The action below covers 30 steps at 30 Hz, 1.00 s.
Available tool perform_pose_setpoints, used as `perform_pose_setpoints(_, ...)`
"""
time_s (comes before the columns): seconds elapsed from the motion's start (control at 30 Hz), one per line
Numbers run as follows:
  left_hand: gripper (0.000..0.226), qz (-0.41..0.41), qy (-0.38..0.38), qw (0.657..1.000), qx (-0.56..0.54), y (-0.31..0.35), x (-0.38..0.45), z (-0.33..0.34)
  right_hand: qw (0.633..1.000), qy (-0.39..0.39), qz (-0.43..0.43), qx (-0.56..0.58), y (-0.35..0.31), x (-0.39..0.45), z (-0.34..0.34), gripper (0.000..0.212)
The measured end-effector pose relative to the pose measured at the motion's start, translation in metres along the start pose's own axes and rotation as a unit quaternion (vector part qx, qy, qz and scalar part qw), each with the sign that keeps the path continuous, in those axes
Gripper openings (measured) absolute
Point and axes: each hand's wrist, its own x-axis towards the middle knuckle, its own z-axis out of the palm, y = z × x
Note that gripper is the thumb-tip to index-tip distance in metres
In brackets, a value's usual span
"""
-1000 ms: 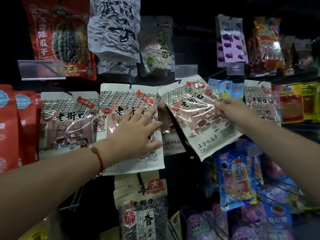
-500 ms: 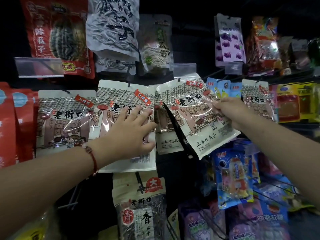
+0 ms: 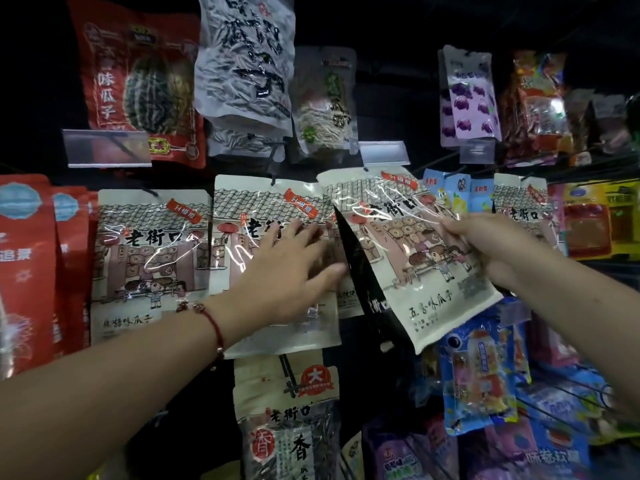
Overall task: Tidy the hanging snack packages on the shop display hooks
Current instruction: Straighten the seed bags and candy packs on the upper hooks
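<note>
Dim, dark-backed display; glare streaks glossy packets, edges bowed, slight blur.

Dim shop, dark display wall [image 3: 398, 46] w/ clear price-tag holders [image 3: 107, 148].

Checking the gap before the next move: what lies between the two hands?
In the head view, between the left hand and the right hand lies the tilted cream seed packet, its black side gusset showing; the right hand pinches that packet's right edge.

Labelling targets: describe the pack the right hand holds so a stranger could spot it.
Middle row of cream seed packs, under the red melon-seed bag. It is the third cream pack from the left, gripped by the right hand. Only this one hangs tilted, showing its black side.
</note>
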Motion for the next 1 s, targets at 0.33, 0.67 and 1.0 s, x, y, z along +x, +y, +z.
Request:
perform_pose_setpoints(0.33,0.049,-0.225,-0.060,0.741,-0.630,0.059,-0.022,-0.022,0.994,-0.100,0.028,0.042,0.041,-0.035,0.032,0.020)
perform_pose_setpoints(0.67,0.049,-0.358,0.017,0.708,-0.609,0.041,-0.061,0.018,0.983,-0.179,0.037,-0.027,0.066,-0.035,0.048,0.019)
perform_pose_setpoints(1.0,0.058,-0.319,-0.008,0.795,-0.515,0.035,-0.101,0.036,0.996,-0.032,0.008,-0.087,0.062,0.020,0.082,0.081)
